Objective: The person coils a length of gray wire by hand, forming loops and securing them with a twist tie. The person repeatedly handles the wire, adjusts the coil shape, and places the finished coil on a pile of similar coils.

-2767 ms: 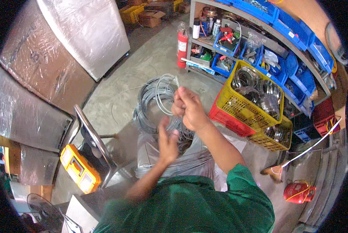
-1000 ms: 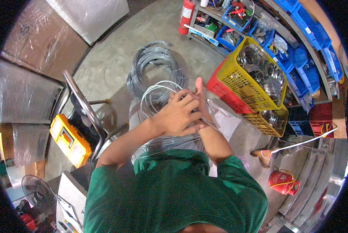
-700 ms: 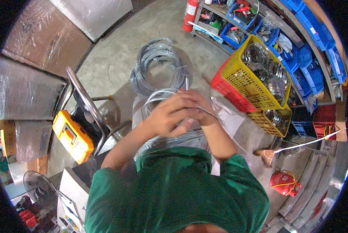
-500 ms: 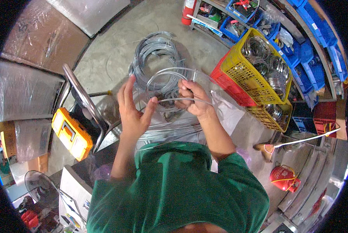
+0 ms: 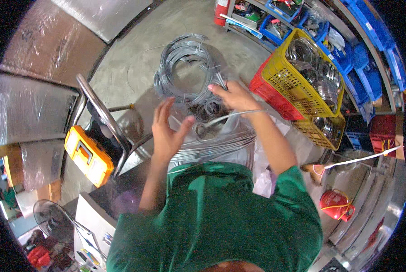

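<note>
My left hand (image 5: pixel 167 129) is open, its fingers and thumb apart, with nothing in its grasp. My right hand (image 5: pixel 233 96) is closed, pinching what looks like grey metal wire (image 5: pixel 220 80) that sticks up past the fingertips; motion blurs the exact shape. A curved length of wire (image 5: pixel 230 116) runs between the hands and crosses the right wrist. Beyond the hands, a big loose coil of grey wire (image 5: pixel 166 68) lies on the floor. Close to my body is another wide wire coil (image 5: pixel 207 150), and small dark wire rings (image 5: pixel 212 109) lie between the two coils.
Yellow crates (image 5: pixel 298 75) holding shiny metal rings stand at the right, one on a red crate (image 5: pixel 261 88). Behind them are shelves with blue bins (image 5: pixel 343 54). At the left are a bent steel tube frame (image 5: pixel 98 106), a yellow case (image 5: pixel 88 156) and wrapped boxes (image 5: pixel 35 109).
The wire loop held up between my hands has dropped and spread toward my right forearm. My right hand has moved slightly up and right; my left hand has moved down and right, staying open.
</note>
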Demonstrator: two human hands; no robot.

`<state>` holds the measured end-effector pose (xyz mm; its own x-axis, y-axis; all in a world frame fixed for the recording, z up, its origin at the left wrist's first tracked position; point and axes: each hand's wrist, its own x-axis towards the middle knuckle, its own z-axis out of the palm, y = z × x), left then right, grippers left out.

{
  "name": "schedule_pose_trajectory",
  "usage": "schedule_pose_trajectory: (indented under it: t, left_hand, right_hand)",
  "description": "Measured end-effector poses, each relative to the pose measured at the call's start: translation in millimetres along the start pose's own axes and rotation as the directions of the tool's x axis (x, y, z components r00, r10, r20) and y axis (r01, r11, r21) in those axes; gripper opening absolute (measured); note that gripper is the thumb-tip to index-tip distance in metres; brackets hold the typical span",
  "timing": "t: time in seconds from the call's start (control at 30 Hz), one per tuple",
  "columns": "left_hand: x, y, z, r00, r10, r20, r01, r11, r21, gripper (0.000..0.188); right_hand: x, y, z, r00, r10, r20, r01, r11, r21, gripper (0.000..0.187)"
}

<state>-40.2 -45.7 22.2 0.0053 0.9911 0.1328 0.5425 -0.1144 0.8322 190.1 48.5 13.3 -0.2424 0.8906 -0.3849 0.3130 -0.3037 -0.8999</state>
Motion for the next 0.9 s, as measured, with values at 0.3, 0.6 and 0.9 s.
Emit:
schedule_pose_trajectory:
  t: [0.3, 0.6, 0.9]
  left_hand:
    - [53, 61, 27, 0.859, 0.440, -0.260, -0.382, 0.891, 0.245, 0.061]
    - [104, 86, -28, 0.780, 0.581, 0.231, -0.617, 0.652, 0.441, 0.026]
    - [82, 84, 6, 0.815, -0.113, 0.569, -0.300, 0.757, 0.580, 0.031]
  right_hand:
    - [16, -89, -42, 0.915, -0.196, 0.352, 0.372, 0.748, -0.550, 0.093]
    - [0, -119, -41, 0.969, 0.000, 0.247, 0.135, 0.837, -0.531, 0.110]
    - [13, -105, -11, 0.882, -0.092, 0.462, 0.360, 0.765, -0.534, 0.106]
